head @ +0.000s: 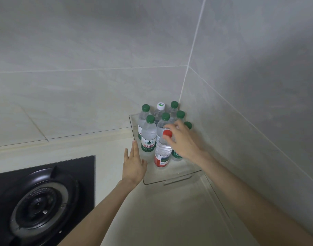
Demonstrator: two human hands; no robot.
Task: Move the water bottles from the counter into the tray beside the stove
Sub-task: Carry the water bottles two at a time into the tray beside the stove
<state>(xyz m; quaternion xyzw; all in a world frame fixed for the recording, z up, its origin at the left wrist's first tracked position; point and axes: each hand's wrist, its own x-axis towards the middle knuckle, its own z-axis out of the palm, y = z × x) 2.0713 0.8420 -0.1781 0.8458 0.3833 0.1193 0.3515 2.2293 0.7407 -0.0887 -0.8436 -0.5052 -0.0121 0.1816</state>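
Head view, my log. Desk [152,219]: pale, carries everything listed. Stove [42,201]: black, on my left. Tray [171,181]: clear, at the desk's far right corner, right of the stove. Left hand [134,162]: fingers straight, flat against the tray's left wall. Right hand [178,141]: grips the red-capped bottle [162,153] at its neck, base inside the tray's front. Green-capped bottles [148,137]: six, upright in the tray. White-capped bottle [160,110]: back row.
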